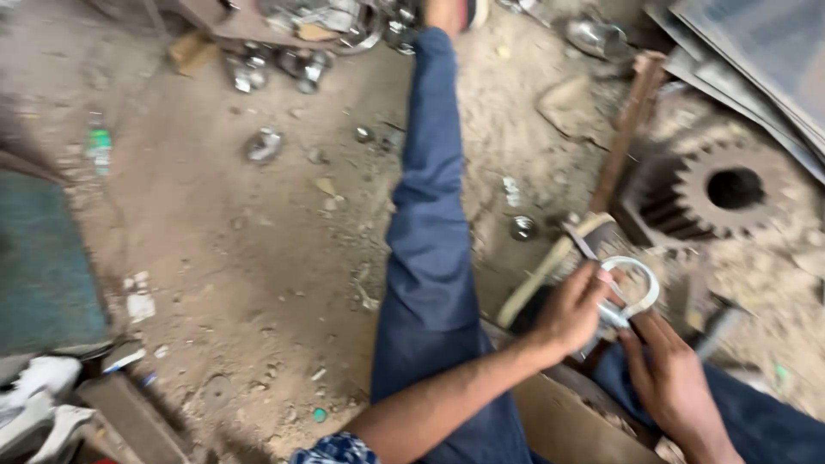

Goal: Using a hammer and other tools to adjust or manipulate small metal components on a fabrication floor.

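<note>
Holding a shiny curved metal ring clamp [634,288] between them, the left hand [574,311] has its grip clamped on the clamp's left side, while the right hand [669,378] has its fingers closed under its lower end. A large rusty toothed gear [726,191] lies just beyond, to the right. The dusty dirt floor [258,258] opens wide leftward past the outstretched blue-trousered leg [427,215].

Soft even daylight; whole frame motion-blurred.
</note>
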